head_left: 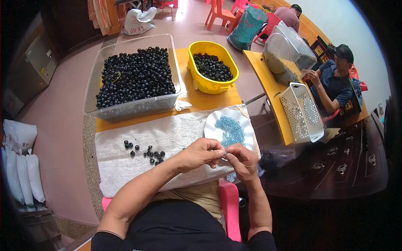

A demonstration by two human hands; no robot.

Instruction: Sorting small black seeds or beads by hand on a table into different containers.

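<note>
My left hand [204, 154] and my right hand [243, 161] meet over the near edge of a scalloped white plate [210, 130]. The fingertips of both are pinched together around something too small to make out. Tiny clear-blue pieces [230, 130] lie heaped on the plate. Beneath it spreads a whitish towel [121, 165], where several small black round pieces [155, 154] are scattered left of my left forearm. Many like them, with holes, fill a clear plastic bin [140, 109] at the back left. More black pieces sit in a yellow tub [209, 86] behind the plate.
A crumpled white tissue [182, 105] lies by the bin's corner. To the right, another table [270, 98] bears a white perforated basket [298, 109] and clear containers [289, 46]; a person [337, 79] sits there. White sacks [26, 178] stand on the left.
</note>
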